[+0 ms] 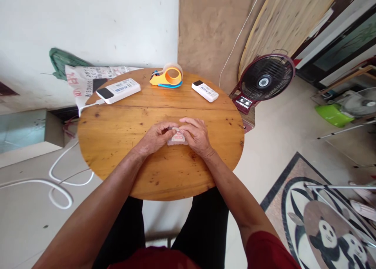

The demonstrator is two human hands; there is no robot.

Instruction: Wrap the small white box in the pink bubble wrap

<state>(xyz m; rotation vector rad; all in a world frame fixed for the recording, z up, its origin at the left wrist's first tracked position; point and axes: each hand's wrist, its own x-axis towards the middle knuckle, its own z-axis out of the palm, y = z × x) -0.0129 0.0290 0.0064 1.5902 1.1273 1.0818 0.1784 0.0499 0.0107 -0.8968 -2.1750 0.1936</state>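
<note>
Resting on the round wooden table point(117, 143), both of the person's hands meet over a small pale packet point(177, 137) near the table's middle. Off to the far left, a white cable point(60, 182) loops across the floor, and a white power bank point(118, 90) lies at the table's back left edge with a lead plugged into it. The left hand point(154, 137) pinches the packet's left end with fingers curled around it. The packet lies flat on the wood; it carries some reddish print, too small to read, and may be a wrapped sachet. The right hand point(197, 135) grips the packet's right end, fingers folded over its top. Behind the hands sits an orange tape dispenser point(167, 77), then a white remote point(205, 91) to its right. Beyond the table stands a dark red fan point(266, 79).
</note>
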